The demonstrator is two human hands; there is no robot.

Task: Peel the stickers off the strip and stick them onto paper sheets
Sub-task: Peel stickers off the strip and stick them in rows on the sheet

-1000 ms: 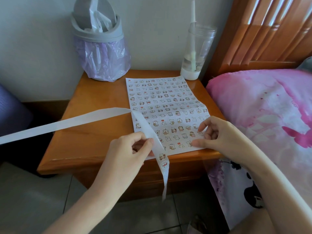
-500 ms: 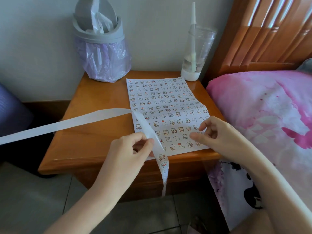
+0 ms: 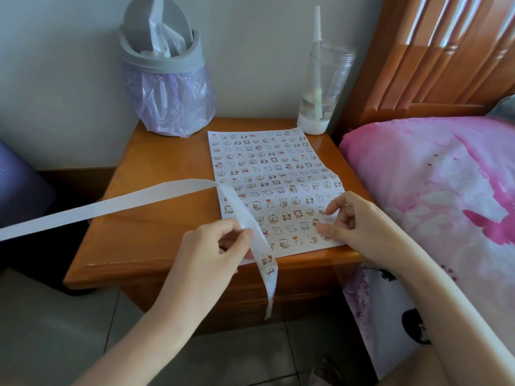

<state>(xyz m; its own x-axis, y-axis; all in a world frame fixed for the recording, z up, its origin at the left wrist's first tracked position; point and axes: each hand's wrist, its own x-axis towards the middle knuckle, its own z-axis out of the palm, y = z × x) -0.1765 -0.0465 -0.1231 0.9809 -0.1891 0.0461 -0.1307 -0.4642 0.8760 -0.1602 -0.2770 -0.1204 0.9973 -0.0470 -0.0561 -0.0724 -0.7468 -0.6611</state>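
The left hand (image 3: 214, 246) is pinching the sticker strip (image 3: 242, 213) between thumb and forefinger, just above the near edge of the wooden bench (image 3: 156, 218). The peeled, blank length of the strip is trailing off to the left and out of view, while the short end that is carrying a few stickers (image 3: 267, 259) is hanging down past the bench front. The right hand (image 3: 354, 221) is resting on the lower right corner of the paper sheet (image 3: 267, 168), its grip half curled, forefinger tip pressing down on the sheet beside the last row; whether a sticker is sitting under that fingertip is too small to tell. The sheet is lying flat on the bench, nearly covered in rows of small stickers, with only the bottom margin looking free.

This appears to be the placing step, with one sticker being smoothed down. The next move probably calls for the right hand reaching across to the hanging end, picking up the edge of the next sticker with a fingernail while the left is holding the strip taut
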